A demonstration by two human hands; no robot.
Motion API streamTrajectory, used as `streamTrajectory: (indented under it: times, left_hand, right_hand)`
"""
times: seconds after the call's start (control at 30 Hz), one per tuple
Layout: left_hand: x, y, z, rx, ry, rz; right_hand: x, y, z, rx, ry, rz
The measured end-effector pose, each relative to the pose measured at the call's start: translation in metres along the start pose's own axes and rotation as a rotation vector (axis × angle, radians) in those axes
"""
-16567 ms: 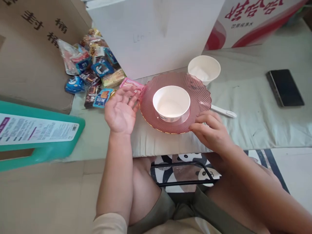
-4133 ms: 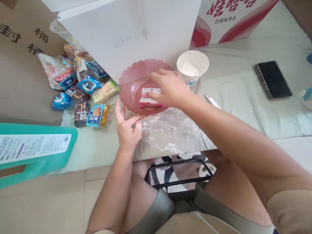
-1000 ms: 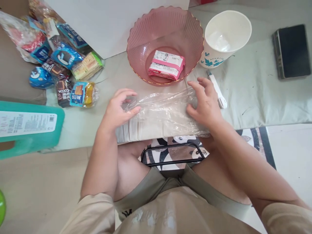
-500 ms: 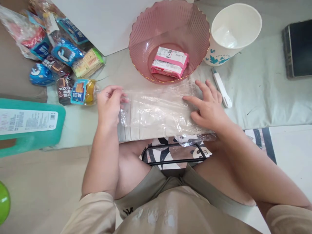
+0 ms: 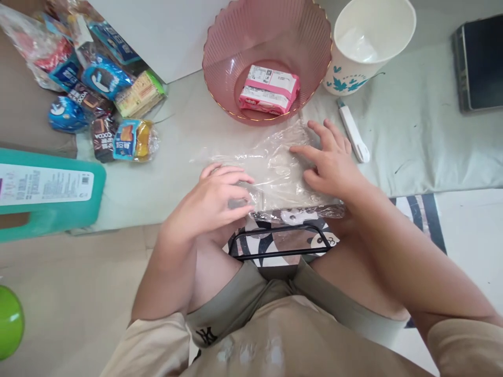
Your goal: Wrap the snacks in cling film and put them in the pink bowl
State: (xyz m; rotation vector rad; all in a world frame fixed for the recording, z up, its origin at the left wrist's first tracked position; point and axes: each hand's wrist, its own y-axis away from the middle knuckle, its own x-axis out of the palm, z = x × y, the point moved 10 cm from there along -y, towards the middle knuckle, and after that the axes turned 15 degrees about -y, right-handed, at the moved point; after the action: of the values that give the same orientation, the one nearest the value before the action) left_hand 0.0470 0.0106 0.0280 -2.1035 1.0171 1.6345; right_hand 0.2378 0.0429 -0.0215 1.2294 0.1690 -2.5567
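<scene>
A clear plastic bag (image 5: 275, 167) lies flat and wrinkled on the cloth-covered surface, its lower edge hanging over the front. My left hand (image 5: 216, 199) is at the bag's lower left, fingers apart and thumb spread. My right hand (image 5: 328, 159) rests on the bag's right side with its fingers spread, pressing on the film. Just beyond the bag stands a pink ribbed bowl (image 5: 223, 57) with a gold rim. Inside it lies a pink and white snack packet (image 5: 269, 90). A white utility knife (image 5: 354, 132) lies to the right of my right hand.
A white paper tub (image 5: 349, 78) with a teal leaf print holds some clear plastic. At the far right lies a dark tablet-like device (image 5: 481, 65). Several wrapped snacks (image 5: 131, 139) are heaped at left, near a teal jug (image 5: 90, 193). A black metal bar (image 5: 283, 255) shows between my knees.
My left hand has moved right and toward me from the bag's left edge, and its pinched fingers have spread. My right hand stays on the bag. The view has shifted slightly.
</scene>
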Motion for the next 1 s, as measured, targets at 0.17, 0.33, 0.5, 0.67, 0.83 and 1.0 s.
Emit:
streamTrajectory:
  times: [0.17,0.33,0.5,0.67,0.83,1.0]
  left_hand:
    - [-0.004,-0.003,0.025,-0.06,0.284,-0.024]
    - [-0.007,-0.002,0.057,-0.287,0.544,-0.142]
    - [0.001,0.003,0.087,-0.485,0.744,-0.304]
    - [0.005,0.001,0.095,-0.554,0.787,-0.343]
    - [0.007,0.003,0.1,-0.588,0.793,-0.296]
    - [0.012,0.003,0.103,-0.556,0.874,-0.218]
  right_hand:
    - [-0.027,0.006,0.009,-0.147,-0.207,-0.095]
    - [-0.067,0.033,0.01,-0.324,-0.888,0.049]
    - [-0.042,0.048,0.008,-0.135,-0.782,0.328]
    - [-0.021,0.036,0.007,0.19,-0.694,0.219]
    - [-0.024,0.035,-0.011,0.391,-0.948,-0.025]
    - [-0.03,0.032,-0.022,0.385,-1.35,-0.295]
